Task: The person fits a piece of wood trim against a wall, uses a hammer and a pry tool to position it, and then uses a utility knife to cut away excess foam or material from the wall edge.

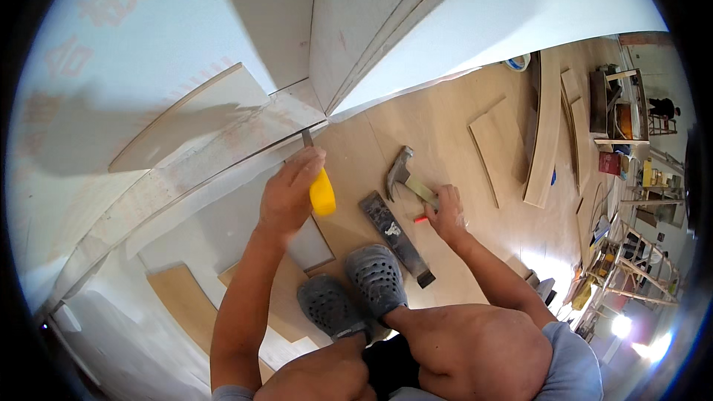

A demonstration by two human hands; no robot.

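My left hand (291, 187) is closed round a yellow-handled chisel (322, 194). Its narrow flat metal blade points at the foot of the white wall, by the gap along the floor's edge. On the right, my right hand (446, 215) grips the pale handle of a claw hammer (401, 171), whose head rests low over or on the wooden floor; I cannot tell which. A small red stick-like thing (421, 219) shows next to my right fingers. Between my hands a dark, worn flat metal bar (396, 238) with a turned-up end lies on the floor.
White wall panels (445, 52) meet in a corner ahead. A loose board (197, 115) leans at the left, and cut planks (182, 301) lie below it. More floor planks (494, 148) are at the right. Tools, a wooden ladder (642, 267) and bright lamps stand at the far right.
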